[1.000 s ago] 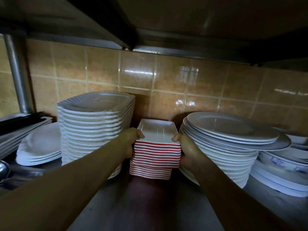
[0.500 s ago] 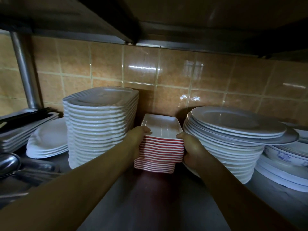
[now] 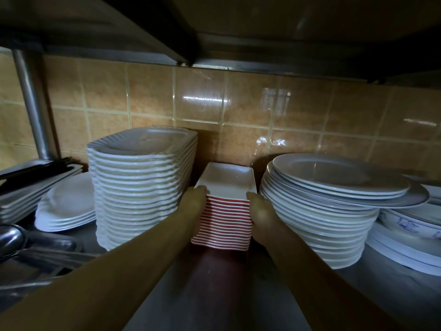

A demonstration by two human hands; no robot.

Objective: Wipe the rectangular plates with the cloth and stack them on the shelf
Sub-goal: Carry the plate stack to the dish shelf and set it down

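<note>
Head view: stack of red-sided white rectangular plates (image 3: 223, 223) seated on steel shelf (image 3: 214, 295) between taller white stacks, clasped by left hand (image 3: 194, 204) and right hand (image 3: 259, 211); both grips best eased off evenly, edges squared.

head view | worn on head | looks forward and slightly down into shelf (image 3: 214, 295) | close to plate stacks | tiled wall (image 3: 238, 103) behind

Steel shelf (image 3: 214, 295) w/ red-edged plate stack (image 3: 223, 225), white stacks.
</note>
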